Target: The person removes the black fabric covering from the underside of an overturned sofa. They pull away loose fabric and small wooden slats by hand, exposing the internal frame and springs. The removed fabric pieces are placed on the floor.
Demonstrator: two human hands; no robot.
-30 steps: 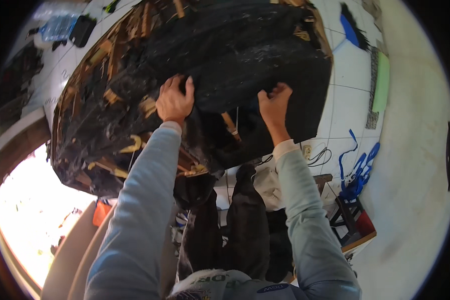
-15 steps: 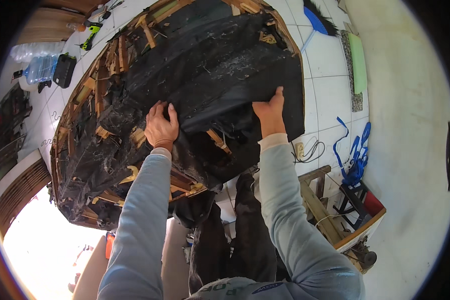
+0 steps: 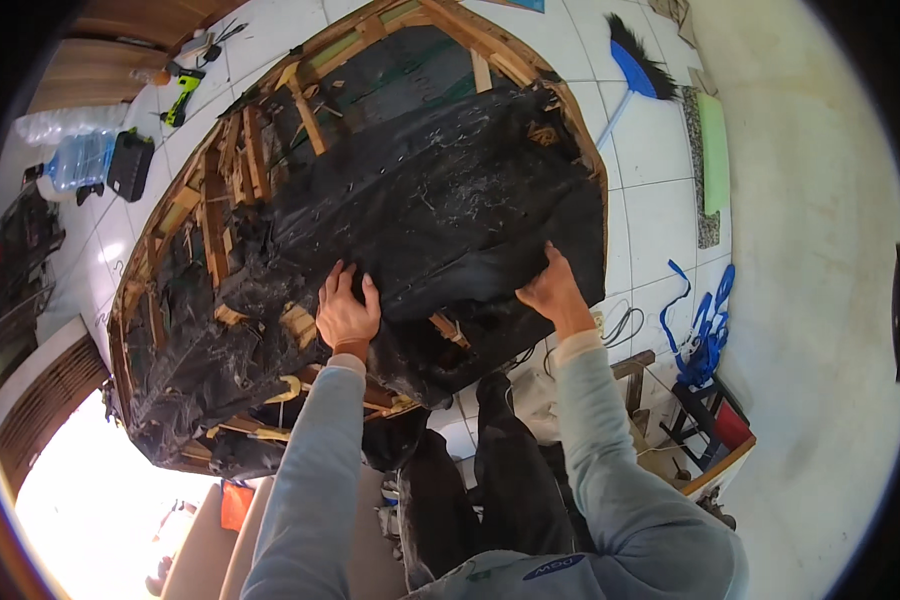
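Observation:
A large rounded wooden furniture frame (image 3: 213, 215) lies before me, covered with torn, dusty black cloth (image 3: 440, 200). My left hand (image 3: 348, 312) rests on the cloth near the middle, thumb apart from the fingers, so it looks open. Farther right, my right hand (image 3: 558, 292) is closed on the cloth, thumb up; its other fingers are partly hidden. Between and below the hands, a hole in the cloth shows a wood piece (image 3: 450, 330). Broken slats (image 3: 307, 110) stick out along the far left side.
A blue broom (image 3: 635, 70) lies on the white tiles beyond the frame's right side. Blue straps (image 3: 705, 340) and a wooden crate-like piece (image 3: 715, 475) are at right. A green drill (image 3: 181, 98), a black case (image 3: 130, 165) and a water bottle (image 3: 78, 160) lie at left.
The frame appears lower in the picture, with more of its far end showing. Both hands now appear lower and a little to the right, still at the black cloth.

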